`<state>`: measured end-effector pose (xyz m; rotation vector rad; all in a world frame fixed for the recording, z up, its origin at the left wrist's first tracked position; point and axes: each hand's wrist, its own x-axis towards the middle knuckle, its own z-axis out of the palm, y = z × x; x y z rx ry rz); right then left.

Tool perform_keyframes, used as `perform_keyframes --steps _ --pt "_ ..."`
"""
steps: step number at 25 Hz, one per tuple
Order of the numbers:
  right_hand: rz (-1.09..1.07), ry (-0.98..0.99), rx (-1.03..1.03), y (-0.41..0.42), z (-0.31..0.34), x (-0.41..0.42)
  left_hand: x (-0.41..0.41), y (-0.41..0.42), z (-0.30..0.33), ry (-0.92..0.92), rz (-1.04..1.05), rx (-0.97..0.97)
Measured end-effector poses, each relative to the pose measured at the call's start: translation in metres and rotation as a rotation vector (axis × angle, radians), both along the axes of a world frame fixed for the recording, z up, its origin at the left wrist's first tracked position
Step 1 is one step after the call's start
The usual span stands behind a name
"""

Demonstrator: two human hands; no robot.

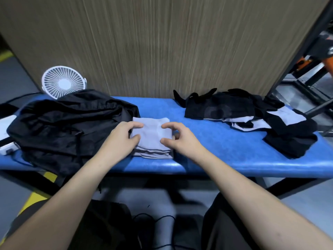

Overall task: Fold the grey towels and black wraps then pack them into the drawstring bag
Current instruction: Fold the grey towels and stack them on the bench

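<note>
Hands | your left hand (124,136) and right hand (177,137) pinch folded grey towel (153,132) on stack, squaring edges | drawstring bag (68,123) waits beside, worktop (216,152).

We face a tall wood-grain panel wall (162,47) behind the blue padded table (225,150); grey floor (14,78), perhaps concrete, far left.

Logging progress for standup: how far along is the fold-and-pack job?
Done: a stack of folded grey towels sits mid-table. In hand: left hand and right hand grip the top towel's edges. Left: a loose pile of black wraps and grey towels on the right is unfolded; the black drawstring bag lies left, packing apparently not started.
</note>
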<state>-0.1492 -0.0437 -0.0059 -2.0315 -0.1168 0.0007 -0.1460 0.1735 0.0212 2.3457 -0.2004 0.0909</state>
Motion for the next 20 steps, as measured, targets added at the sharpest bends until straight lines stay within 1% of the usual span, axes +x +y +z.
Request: perform_keyframes --steps 2,3,5,8,10,12,14,17,20 --pt "0.033 -0.058 -0.179 0.003 -0.007 0.003 0.001 0.002 -0.005 -0.004 -0.024 0.054" --pt "0.043 -0.068 -0.227 0.003 -0.009 0.003 0.001 0.003 -0.007 -0.003 -0.036 0.068" --pt "0.045 -0.074 -0.261 0.002 -0.009 0.001 0.000 0.001 -0.009 -0.036 -0.038 0.095" --pt "0.013 -0.184 -0.333 -0.004 -0.006 -0.002 -0.003 -0.004 -0.007 -0.197 -0.023 0.144" --pt "0.025 -0.248 -0.393 -0.007 -0.006 -0.003 -0.003 -0.006 -0.007 -0.279 -0.078 0.226" --pt "0.091 -0.234 -0.483 -0.005 -0.009 -0.004 -0.001 -0.004 -0.013 -0.255 -0.122 0.350" --pt "0.122 -0.180 -0.558 -0.004 -0.012 -0.004 0.000 -0.003 -0.017 -0.190 -0.127 0.405" --pt "0.121 -0.175 -0.541 -0.007 -0.010 -0.005 -0.001 -0.004 -0.014 -0.174 -0.134 0.412" --pt "0.131 -0.201 -0.542 -0.013 -0.006 -0.008 0.000 -0.007 -0.007 -0.242 -0.123 0.390"
